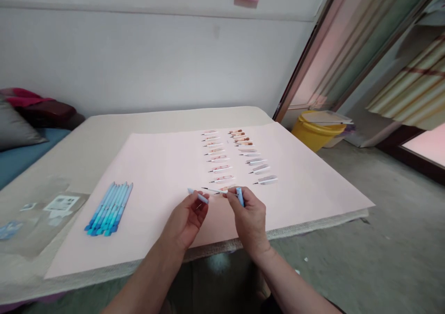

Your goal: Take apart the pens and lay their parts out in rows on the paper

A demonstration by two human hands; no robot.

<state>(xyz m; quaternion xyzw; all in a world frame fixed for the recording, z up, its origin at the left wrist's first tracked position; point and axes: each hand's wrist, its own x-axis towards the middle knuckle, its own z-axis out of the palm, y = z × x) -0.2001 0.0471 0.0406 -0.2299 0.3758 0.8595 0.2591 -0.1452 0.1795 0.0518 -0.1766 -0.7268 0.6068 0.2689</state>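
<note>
My left hand (pixel 187 219) pinches a pale blue pen barrel (pixel 199 197), its narrow end pointing left and away. My right hand (pixel 251 219) holds a white pen refill (pixel 212 190) with a dark tip, which points left above the sheet. A short blue pen part (pixel 239 195) also sits in the fingers of this hand, standing nearly upright. The barrel and refill appear apart. Just beyond the hands, slim white refills (pixel 222 179), each beside a small patterned piece, lie in a column. To the right runs a second column, with brown-ended pieces (pixel 245 139) at its far end.
A bundle of blue pens (pixel 109 210) lies on the left of the pale pink sheet (pixel 163 166). Clear plastic bags (pixel 38 226) rest at the table's left. A yellow bin (pixel 313 133) stands on the floor beyond the right edge. A white wall (pixel 156 64) closes the back.
</note>
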